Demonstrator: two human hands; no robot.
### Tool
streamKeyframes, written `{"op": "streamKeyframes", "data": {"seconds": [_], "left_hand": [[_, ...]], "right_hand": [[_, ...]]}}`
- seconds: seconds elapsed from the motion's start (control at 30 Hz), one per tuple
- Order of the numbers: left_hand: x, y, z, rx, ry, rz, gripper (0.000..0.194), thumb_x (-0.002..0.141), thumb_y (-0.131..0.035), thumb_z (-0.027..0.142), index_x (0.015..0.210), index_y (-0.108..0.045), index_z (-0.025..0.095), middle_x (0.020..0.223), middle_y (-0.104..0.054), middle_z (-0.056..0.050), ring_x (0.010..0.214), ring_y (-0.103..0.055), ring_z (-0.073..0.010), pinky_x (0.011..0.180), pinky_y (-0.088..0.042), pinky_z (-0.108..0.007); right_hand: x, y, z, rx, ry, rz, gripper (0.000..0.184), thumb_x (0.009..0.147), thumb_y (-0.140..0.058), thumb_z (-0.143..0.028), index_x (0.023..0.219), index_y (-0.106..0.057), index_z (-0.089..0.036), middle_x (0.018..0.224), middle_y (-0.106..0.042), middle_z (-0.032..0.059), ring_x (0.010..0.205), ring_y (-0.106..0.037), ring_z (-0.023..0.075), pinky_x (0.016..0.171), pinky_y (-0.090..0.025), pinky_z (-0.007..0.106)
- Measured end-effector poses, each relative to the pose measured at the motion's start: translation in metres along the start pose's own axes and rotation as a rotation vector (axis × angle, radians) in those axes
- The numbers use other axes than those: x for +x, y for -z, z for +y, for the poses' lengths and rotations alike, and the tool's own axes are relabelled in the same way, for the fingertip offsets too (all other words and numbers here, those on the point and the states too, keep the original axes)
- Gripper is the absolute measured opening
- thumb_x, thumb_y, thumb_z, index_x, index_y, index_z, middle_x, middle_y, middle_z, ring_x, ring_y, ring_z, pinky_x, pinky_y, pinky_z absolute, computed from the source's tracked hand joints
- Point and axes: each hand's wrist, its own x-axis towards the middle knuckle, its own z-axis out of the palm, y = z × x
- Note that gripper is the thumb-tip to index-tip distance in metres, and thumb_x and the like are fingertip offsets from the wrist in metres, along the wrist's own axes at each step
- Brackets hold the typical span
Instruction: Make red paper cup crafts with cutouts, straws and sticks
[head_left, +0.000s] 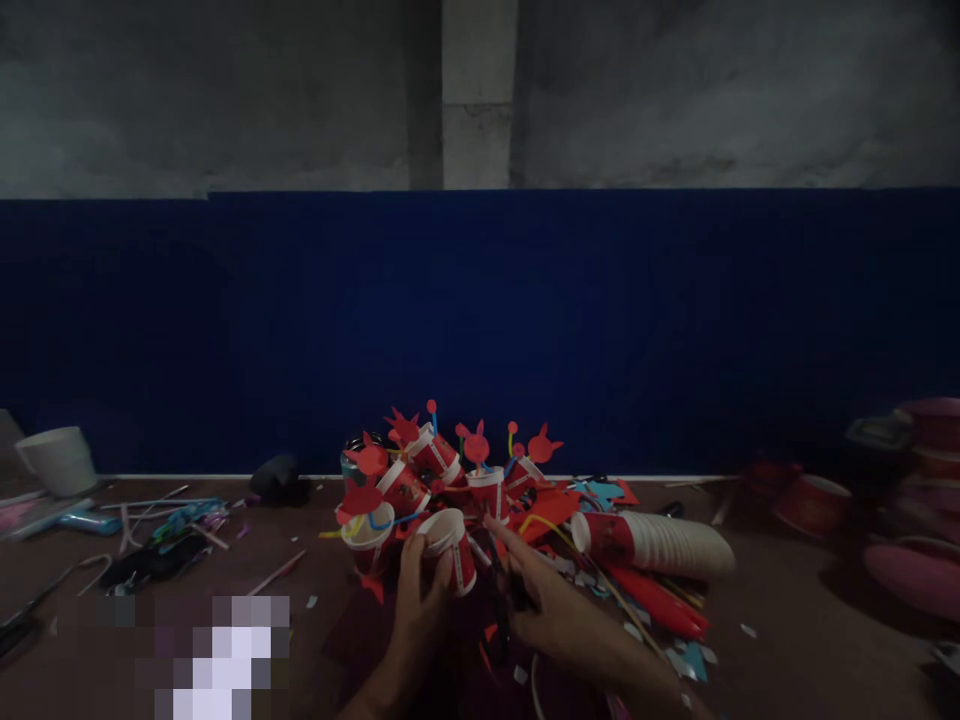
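Brown tabletop (pixel 225 640) before a blue wall panel (pixel 480 330). Left hand (pixel 421 590): fingers curled, grasping a red-and-white paper cup (pixel 450 550) between them, right of centre. Right hand (pixel 544 600): partly closed around dark scissors (pixel 501 590), just right of the cup.

Blue panel (pixel 480 310) and white mug (pixel 58 460) behind and beside the work.
The panel spans the back of the brown table (pixel 795 645), below a gray, stained wall (pixel 225 90) with a paler pillar (pixel 478 95) near its middle. The mug stands at the far left; a dark lump (pixel 276 477), too dim to identify, lies near the table's back edge, and blurred pink things (pixel 919 577) sit at the far right.
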Motion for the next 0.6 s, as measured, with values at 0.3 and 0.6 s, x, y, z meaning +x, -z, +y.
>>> {"op": "streamKeyframes", "data": {"seconds": [0.3, 0.6], "left_hand": [[0.004, 0.004, 0.009, 0.069, -0.064, -0.080, 0.032, 0.074, -0.056, 0.047, 0.087, -0.057, 0.018, 0.087, -0.059, -0.006, 0.083, -0.058, -0.0235, 0.076, -0.047, -0.037], [0.005, 0.000, 0.005, 0.131, -0.167, -0.028, 0.017, 0.074, -0.056, 0.036, 0.080, -0.057, 0.020, 0.086, -0.054, -0.004, 0.084, -0.055, -0.0209, 0.079, -0.046, -0.037]], "right_hand": [[0.001, -0.003, 0.000, -0.890, 0.059, 0.155, 0.056, 0.080, -0.042, -0.016, 0.135, -0.037, -0.027, 0.104, -0.068, 0.0070, 0.093, -0.062, 0.0227, 0.078, -0.045, 0.030], [0.005, -0.014, 0.009, -1.225, -0.035, 0.121, 0.057, 0.075, -0.044, -0.012, 0.129, -0.046, -0.026, 0.092, -0.071, 0.0072, 0.080, -0.066, 0.0219, 0.064, -0.043, 0.025]]}}
